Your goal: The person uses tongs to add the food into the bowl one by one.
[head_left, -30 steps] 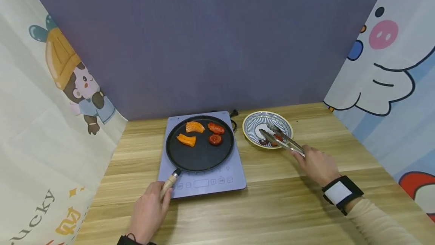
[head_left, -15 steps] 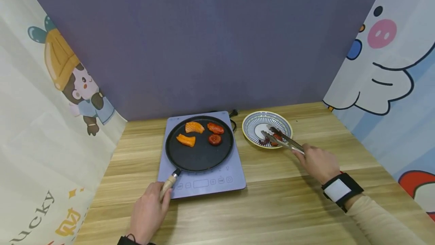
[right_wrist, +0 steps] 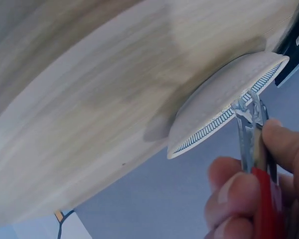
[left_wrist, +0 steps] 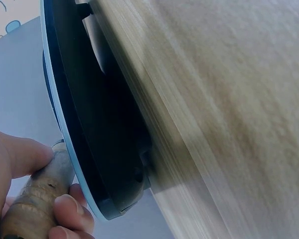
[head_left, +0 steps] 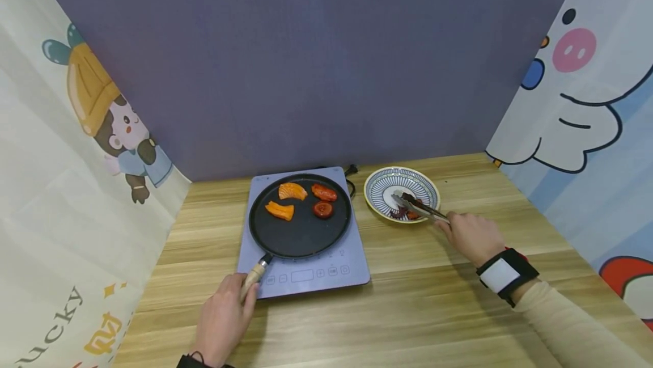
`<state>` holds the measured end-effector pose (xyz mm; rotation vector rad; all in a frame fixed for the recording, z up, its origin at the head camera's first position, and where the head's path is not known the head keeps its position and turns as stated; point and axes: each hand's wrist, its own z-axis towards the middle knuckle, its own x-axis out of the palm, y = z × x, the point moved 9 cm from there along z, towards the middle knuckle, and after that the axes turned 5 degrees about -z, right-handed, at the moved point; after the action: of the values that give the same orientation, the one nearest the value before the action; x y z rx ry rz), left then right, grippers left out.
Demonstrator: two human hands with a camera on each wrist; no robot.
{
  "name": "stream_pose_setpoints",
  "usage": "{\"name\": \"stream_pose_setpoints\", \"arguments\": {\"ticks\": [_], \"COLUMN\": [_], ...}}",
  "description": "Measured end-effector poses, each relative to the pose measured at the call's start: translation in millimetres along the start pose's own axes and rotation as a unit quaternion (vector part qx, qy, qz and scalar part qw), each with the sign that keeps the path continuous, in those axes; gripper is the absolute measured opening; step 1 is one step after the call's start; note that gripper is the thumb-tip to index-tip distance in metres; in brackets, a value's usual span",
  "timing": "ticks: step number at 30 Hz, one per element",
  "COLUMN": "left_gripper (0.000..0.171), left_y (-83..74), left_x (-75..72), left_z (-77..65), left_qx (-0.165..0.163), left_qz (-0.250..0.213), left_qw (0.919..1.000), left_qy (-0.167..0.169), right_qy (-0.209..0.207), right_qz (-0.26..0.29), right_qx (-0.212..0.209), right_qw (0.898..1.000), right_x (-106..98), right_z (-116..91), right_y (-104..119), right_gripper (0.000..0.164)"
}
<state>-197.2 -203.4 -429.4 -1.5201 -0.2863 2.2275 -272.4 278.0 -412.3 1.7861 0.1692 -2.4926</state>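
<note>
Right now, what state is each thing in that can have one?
Left hand: gripping pan handle
Right hand: holding tongs
Tongs: tips in plate, grip on food unclear
Pan: flat on cooker, holding four pieces
Plate: upright, holding food
Cooker: under pan, power unclear

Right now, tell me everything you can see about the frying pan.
The frying pan is round, black and shallow, with a low rim and a dark, metal-looking body. Its pale, wood-looking handle, joined by a black piece and a silvery band, points toward the near left. The pan lies level on a lavender cooktop. Two orange food pieces lie on its left side and two red food pieces on its right. The left hand grips the handle.
</note>
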Motion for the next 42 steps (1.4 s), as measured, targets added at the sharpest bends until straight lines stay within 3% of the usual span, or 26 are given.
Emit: {"name": "stream_pose_setpoints", "arguments": {"ticks": [25,37,42], "left_gripper": [0.029,0.028,0.029], "left_y": [0.1,0.9,1.1], "left_x": [1.1,1.1,1.2], "left_z": [0.5,0.7,0.6], "left_qx": [-0.007,-0.001,-0.004], "left_qz": [-0.004,-0.003,-0.002], "left_qw": [1.0,1.0,1.0], "left_qy": [0.005,-0.004,0.001], "right_qy": [0.056,0.006,0.018], "right_qz": [-0.003,-0.013,-0.015], "right_qx": [-0.006,-0.031,-0.026], "right_qw": [0.998,0.999,0.999], "right_x": [1,6,11], "right_z": [12,26,27], "right_y": [13,17,19], "right_gripper": [0.036,0.032,0.035]}}
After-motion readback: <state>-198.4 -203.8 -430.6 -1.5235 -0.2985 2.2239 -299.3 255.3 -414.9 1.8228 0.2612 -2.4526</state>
